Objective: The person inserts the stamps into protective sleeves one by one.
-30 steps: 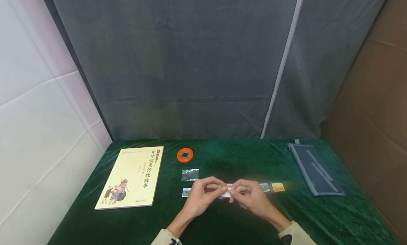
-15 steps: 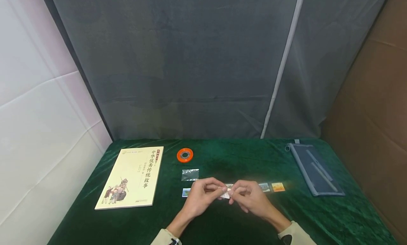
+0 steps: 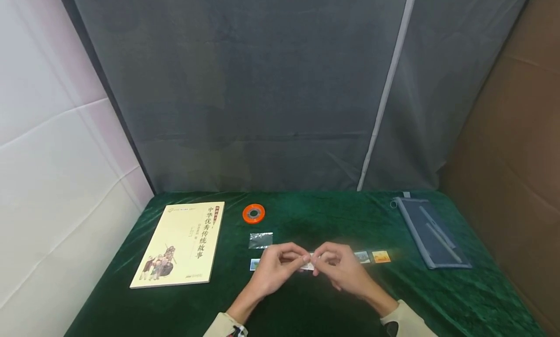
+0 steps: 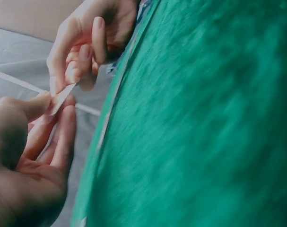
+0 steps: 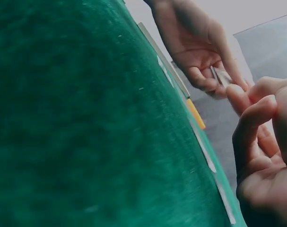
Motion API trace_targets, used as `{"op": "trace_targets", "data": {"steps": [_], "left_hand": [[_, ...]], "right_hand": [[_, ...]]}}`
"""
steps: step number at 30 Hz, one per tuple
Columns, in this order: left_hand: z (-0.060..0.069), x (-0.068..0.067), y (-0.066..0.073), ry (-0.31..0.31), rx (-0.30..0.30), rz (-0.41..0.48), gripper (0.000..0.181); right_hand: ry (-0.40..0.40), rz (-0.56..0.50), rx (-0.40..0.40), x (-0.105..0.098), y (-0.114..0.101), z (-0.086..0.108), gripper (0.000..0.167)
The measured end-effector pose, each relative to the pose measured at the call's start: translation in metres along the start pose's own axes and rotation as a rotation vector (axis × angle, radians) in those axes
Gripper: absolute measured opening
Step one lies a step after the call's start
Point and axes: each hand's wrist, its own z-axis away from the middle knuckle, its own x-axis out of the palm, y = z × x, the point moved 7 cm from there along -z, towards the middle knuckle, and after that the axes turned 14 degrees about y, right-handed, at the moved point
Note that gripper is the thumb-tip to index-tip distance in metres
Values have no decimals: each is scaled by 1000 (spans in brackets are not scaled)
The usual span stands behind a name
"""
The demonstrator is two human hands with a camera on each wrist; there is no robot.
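Observation:
A small stamp-like piece of paper [image 3: 308, 267], whitish with a printed face, is held up between both hands just above the cloth. My left hand [image 3: 274, 269] pinches one side of it between thumb and fingers. From the other side my right hand [image 3: 343, 270] pinches it too, fingertips almost meeting. In the left wrist view the thin paper [image 4: 63, 99] is seen nearly edge-on. Fingers cover much of it. Flat on the cloth lie a blue-green stamp [image 3: 254, 264] beside my left hand, and a bluish stamp [image 3: 362, 257] and an orange stamp [image 3: 381, 257] beyond my right.
An orange ring-shaped roll [image 3: 253, 213] and a clear plastic sleeve [image 3: 260, 240] lie behind my left hand. At left is a cream book [image 3: 179, 244]; at right, a dark mesh zip pouch [image 3: 433, 232] with long items inside. Green cloth [image 3: 332, 220] covers the table.
Both hands stay close together on the paper; the right fingertips have shifted slightly left, covering more of it. The whole view has moved a little.

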Motion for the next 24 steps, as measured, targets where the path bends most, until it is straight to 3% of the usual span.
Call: {"op": "trace_targets", "data": {"steps": [6, 9, 13, 18, 24], "left_hand": [[-7, -24, 9, 5, 90, -167, 13], [-10, -36, 7, 6, 93, -216, 13], [-10, -49, -1, 17, 81, -276, 12], [-9, -55, -8, 14, 57, -300, 11], [-8, -55, -9, -16, 66, -337, 11]], "right_hand": [[17, 89, 6, 5, -5, -16, 14], [28, 188, -15, 12, -10, -25, 15], [81, 321, -117, 22, -21, -37, 24], [30, 361, -176, 39, -26, -45, 36], [-26, 460, -168, 50, -18, -49, 21]]}}
